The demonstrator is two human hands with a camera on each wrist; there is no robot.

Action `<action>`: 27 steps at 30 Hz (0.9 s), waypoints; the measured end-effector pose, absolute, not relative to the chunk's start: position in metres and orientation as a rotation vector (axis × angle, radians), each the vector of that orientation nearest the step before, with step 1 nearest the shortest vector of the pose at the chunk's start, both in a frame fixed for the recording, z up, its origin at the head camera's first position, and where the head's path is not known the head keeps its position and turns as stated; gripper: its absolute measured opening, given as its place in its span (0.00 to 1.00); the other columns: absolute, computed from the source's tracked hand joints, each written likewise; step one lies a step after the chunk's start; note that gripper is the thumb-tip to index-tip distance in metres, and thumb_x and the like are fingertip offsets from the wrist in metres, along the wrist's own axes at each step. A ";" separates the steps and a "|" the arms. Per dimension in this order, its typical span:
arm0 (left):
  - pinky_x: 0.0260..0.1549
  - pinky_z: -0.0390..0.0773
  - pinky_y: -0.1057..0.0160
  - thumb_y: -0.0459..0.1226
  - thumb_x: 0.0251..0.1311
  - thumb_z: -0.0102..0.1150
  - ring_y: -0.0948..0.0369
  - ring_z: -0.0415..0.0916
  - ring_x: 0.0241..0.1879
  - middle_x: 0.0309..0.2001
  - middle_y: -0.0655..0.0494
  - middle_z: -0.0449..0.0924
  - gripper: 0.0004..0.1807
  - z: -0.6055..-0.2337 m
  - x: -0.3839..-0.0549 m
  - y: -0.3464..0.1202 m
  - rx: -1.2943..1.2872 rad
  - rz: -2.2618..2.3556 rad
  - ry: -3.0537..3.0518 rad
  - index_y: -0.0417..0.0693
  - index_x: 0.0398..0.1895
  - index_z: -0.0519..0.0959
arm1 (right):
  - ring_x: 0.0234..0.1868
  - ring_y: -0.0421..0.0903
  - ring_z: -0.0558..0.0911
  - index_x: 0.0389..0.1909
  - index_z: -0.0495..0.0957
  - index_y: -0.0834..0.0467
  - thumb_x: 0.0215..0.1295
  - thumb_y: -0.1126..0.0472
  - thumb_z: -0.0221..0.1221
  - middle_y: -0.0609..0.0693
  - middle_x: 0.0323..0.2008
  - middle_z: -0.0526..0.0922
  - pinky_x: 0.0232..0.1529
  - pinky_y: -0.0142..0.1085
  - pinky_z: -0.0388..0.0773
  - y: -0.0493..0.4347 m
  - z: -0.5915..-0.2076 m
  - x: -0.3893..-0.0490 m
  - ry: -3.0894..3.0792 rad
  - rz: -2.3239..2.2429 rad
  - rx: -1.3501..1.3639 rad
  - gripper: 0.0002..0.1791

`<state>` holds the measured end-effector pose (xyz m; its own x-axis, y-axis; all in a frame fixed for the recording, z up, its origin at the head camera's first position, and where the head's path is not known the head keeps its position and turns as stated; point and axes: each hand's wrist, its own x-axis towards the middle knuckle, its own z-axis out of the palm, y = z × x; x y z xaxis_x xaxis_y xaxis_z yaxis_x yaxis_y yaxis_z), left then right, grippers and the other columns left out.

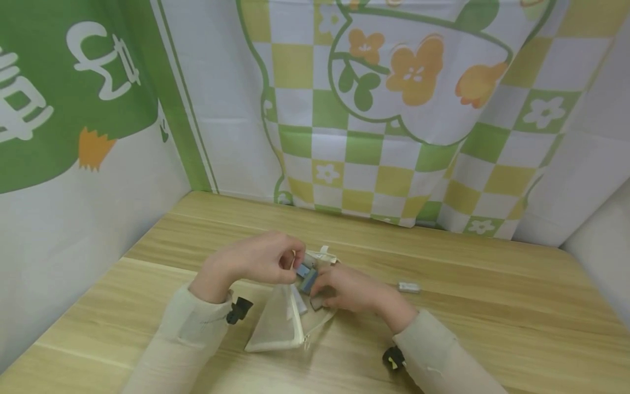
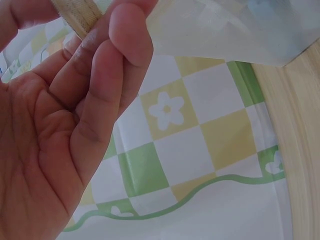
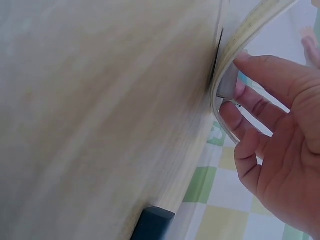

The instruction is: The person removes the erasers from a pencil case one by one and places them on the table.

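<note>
A cream, see-through zip pouch [image 1: 275,320] lies unzipped on the table between both hands. My left hand [image 1: 261,257] is at its far left side; in the left wrist view, the fingers of this hand [image 2: 85,105] pinch the beige zipper tape [image 2: 80,17]. Over the pouch's mouth, my right hand [image 1: 351,290] holds a small pale grey block [image 3: 228,82] between thumb and fingers, beside the curved pouch rim [image 3: 250,25]. Blue and grey small pieces [image 1: 308,279] show in the mouth, partly hidden by the hands.
To the right of the pouch, a small whitish block [image 1: 408,287] lies on the wooden table [image 1: 492,312]. A dark block-like object [image 3: 152,223] shows low in the right wrist view. A checked, flowered curtain [image 1: 364,164] hangs behind the table.
</note>
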<state>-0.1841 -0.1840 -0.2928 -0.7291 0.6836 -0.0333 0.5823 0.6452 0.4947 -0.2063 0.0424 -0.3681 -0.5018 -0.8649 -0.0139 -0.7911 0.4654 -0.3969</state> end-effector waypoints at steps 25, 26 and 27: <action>0.21 0.68 0.70 0.34 0.49 0.59 0.70 0.66 0.19 0.19 0.65 0.72 0.05 -0.293 -0.183 -0.182 1.049 0.685 2.644 0.52 0.28 0.75 | 0.51 0.44 0.79 0.45 0.85 0.57 0.58 0.67 0.65 0.48 0.46 0.82 0.62 0.44 0.72 0.043 -0.363 -0.205 2.512 -0.509 -1.447 0.13; 0.21 0.68 0.70 0.34 0.49 0.59 0.70 0.66 0.19 0.19 0.65 0.72 0.05 -0.293 -0.183 -0.182 1.049 0.686 2.643 0.52 0.29 0.75 | 0.51 0.44 0.79 0.46 0.85 0.57 0.58 0.66 0.65 0.48 0.47 0.82 0.62 0.45 0.72 0.043 -0.363 -0.205 2.510 -0.509 -1.440 0.13; 0.21 0.68 0.70 0.34 0.49 0.59 0.70 0.66 0.19 0.19 0.65 0.72 0.05 -0.293 -0.183 -0.182 1.049 0.686 2.643 0.52 0.29 0.75 | 0.52 0.44 0.79 0.46 0.85 0.57 0.58 0.66 0.65 0.48 0.47 0.82 0.63 0.45 0.72 0.043 -0.363 -0.204 2.507 -0.514 -1.439 0.13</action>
<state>-0.1829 -0.1819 -0.2930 -0.7225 0.6908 -0.0277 0.5902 0.6372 0.4956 -0.2044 0.0427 -0.3627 -0.5038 -0.8638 -0.0048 -0.7923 0.4643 -0.3958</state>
